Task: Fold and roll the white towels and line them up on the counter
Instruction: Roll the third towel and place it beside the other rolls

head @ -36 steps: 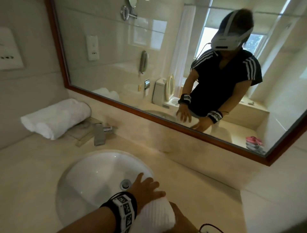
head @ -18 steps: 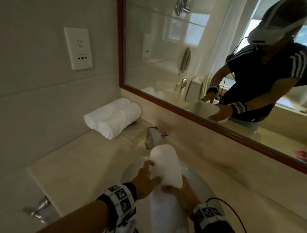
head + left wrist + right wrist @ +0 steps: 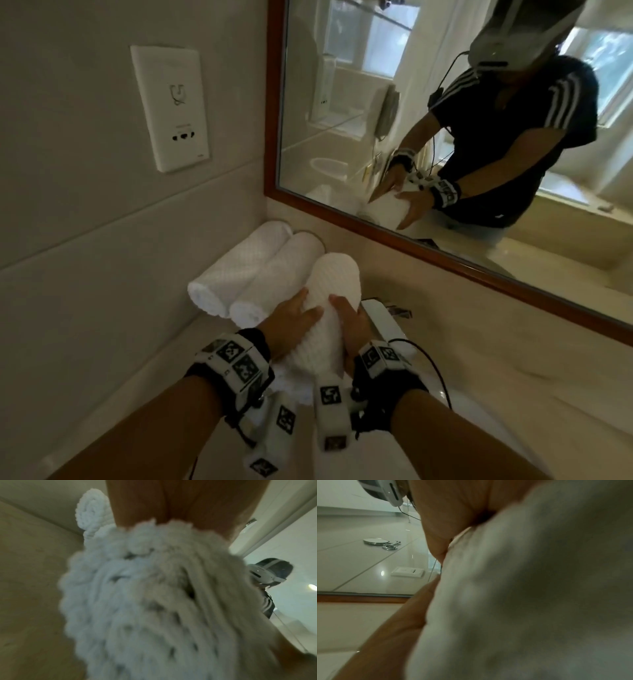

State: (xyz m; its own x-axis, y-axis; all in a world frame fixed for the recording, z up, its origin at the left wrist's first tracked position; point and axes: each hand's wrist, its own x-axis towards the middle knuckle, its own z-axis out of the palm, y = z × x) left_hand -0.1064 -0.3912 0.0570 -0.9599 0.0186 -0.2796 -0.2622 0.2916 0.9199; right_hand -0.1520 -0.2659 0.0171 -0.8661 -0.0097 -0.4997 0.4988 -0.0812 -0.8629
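Note:
Two rolled white towels point(image 3: 239, 267) point(image 3: 277, 277) lie side by side against the left wall on the counter point(image 3: 496, 342). A third rolled white towel point(image 3: 334, 284) sits just right of them, touching the nearer roll. My left hand point(image 3: 294, 318) grips its left flank and my right hand point(image 3: 349, 322) cups its right flank. The left wrist view is filled by this roll's fluffy end point(image 3: 154, 601), with a lying roll's spiral end point(image 3: 92, 509) behind. In the right wrist view the towel point(image 3: 539, 588) hides most of my fingers point(image 3: 393, 628).
A chrome faucet point(image 3: 383, 318) stands right beside the held roll, with the white sink point(image 3: 438, 394) under my right wrist. A wood-framed mirror point(image 3: 445, 246) runs along the back wall. A socket plate point(image 3: 171, 106) is on the left wall.
Both hands have carried the rolled towel from over the sink to the back left corner, beside the two lying rolls. My view has swung left with it.

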